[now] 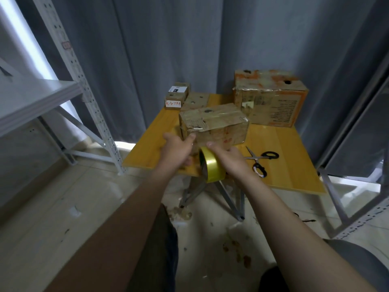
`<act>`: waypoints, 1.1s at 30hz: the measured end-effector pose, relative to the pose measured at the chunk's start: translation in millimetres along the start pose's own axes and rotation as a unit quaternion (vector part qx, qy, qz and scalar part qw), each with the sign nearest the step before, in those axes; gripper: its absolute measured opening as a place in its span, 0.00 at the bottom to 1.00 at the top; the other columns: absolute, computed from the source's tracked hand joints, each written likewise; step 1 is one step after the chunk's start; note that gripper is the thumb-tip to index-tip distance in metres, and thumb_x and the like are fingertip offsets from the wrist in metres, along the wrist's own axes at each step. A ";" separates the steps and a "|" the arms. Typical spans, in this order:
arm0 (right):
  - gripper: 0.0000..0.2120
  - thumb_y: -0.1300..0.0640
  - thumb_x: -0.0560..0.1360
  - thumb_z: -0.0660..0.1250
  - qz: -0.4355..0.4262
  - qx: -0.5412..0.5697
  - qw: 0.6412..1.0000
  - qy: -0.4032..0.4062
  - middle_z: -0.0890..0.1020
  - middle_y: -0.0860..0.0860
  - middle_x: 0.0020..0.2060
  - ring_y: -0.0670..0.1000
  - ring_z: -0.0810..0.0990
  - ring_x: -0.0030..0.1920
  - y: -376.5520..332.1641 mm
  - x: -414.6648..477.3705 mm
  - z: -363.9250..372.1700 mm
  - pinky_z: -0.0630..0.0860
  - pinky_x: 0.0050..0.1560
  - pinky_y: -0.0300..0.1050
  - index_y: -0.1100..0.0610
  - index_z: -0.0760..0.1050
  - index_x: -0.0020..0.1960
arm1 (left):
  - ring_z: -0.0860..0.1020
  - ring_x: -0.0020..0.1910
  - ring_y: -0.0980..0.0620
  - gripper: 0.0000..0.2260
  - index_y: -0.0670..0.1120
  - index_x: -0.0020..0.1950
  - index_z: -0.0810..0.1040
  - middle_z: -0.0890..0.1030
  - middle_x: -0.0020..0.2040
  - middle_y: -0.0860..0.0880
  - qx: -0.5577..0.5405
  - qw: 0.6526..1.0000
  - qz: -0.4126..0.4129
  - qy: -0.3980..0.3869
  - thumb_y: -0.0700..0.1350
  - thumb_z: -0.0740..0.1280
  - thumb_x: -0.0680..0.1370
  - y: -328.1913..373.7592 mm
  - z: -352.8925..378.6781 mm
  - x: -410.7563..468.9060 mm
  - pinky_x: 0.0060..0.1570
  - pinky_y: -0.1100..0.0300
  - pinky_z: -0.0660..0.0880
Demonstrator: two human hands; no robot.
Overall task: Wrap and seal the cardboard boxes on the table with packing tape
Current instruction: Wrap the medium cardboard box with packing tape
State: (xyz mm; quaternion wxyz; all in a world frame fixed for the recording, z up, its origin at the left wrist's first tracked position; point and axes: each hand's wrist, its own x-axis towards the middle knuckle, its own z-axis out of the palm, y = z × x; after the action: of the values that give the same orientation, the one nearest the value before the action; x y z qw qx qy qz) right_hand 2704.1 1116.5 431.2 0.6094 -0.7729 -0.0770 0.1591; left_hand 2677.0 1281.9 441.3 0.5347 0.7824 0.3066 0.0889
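A: Entry, largest item first. Yellow table, centre to right of frame. On it?

B: Large box, upper right, orange print, old tape on its skin, holes in the top. Middle box at frame centre, near the table's front edge. A flat box lies just behind it. Small boxes are stacked to the upper left of centre, at the table's far corner.

A: Tape?

B: Tape roll, yellow, held on edge just below the middle box at the table's front edge. Scissors lie to its right on the table, untouched.

A: Hands?

B: Right hand is clamped on the roll, thumb over the top. Left hand: thumb against the middle box's lower near corner, one finger spread away, the rest curled and blurred. Cannot tell whether it pinches a free tape end.

A: Judgement on the step?

B: Likely starting a strip on the middle box's near face.

A: Failure modes?

B: One: the box is light and unbraced, so pulling the roll could drag it off the front edge. Two: its surface is torn and already taped, so a new end may not bond and could peel. Three: a loose end could fold onto itself if tension drops. Four: the scissors sit close to the right forearm, and a sweep could knock them off.
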 end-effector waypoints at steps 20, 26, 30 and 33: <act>0.21 0.46 0.84 0.64 -0.060 0.106 0.990 -0.070 0.85 0.60 0.33 0.60 0.85 0.35 -35.7 45.3 -6.5 0.84 0.47 0.52 0.63 0.84 0.48 | 0.85 0.59 0.52 0.38 0.64 0.70 0.73 0.86 0.59 0.49 -0.189 0.961 0.191 -0.065 0.64 0.83 0.63 -28.4 2.5 127.1 0.53 0.59 0.82; 0.06 0.60 0.83 0.64 -0.210 0.134 0.958 -0.140 0.87 0.45 0.36 0.42 0.85 0.35 -35.3 67.7 9.7 0.78 0.38 0.33 0.54 0.80 0.54 | 0.84 0.60 0.48 0.40 0.60 0.74 0.74 0.85 0.61 0.48 -0.266 0.958 0.105 -0.017 0.69 0.76 0.63 -23.3 10.0 148.2 0.56 0.49 0.83; 0.09 0.60 0.86 0.59 -0.208 0.175 0.956 -0.109 0.84 0.52 0.31 0.48 0.83 0.29 -43.6 75.6 19.2 0.79 0.31 0.38 0.60 0.78 0.52 | 0.84 0.53 0.47 0.36 0.56 0.72 0.78 0.85 0.58 0.42 -0.287 0.953 0.098 -0.011 0.70 0.73 0.66 -21.7 12.3 159.4 0.38 0.61 0.81; 0.14 0.56 0.86 0.61 -0.203 0.116 0.968 -0.092 0.83 0.58 0.30 0.55 0.83 0.26 -56.2 79.6 22.6 0.79 0.29 0.43 0.61 0.79 0.46 | 0.83 0.54 0.33 0.34 0.50 0.71 0.78 0.80 0.63 0.31 -0.297 0.951 0.087 -0.008 0.68 0.72 0.70 -21.6 17.8 164.2 0.39 0.57 0.79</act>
State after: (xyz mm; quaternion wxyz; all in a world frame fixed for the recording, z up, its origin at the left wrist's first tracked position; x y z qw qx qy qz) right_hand 2775.3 1175.9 468.7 0.7050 -0.6468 -0.2689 0.1108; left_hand 2807.8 1367.5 383.7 0.7353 0.6127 0.1933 0.2158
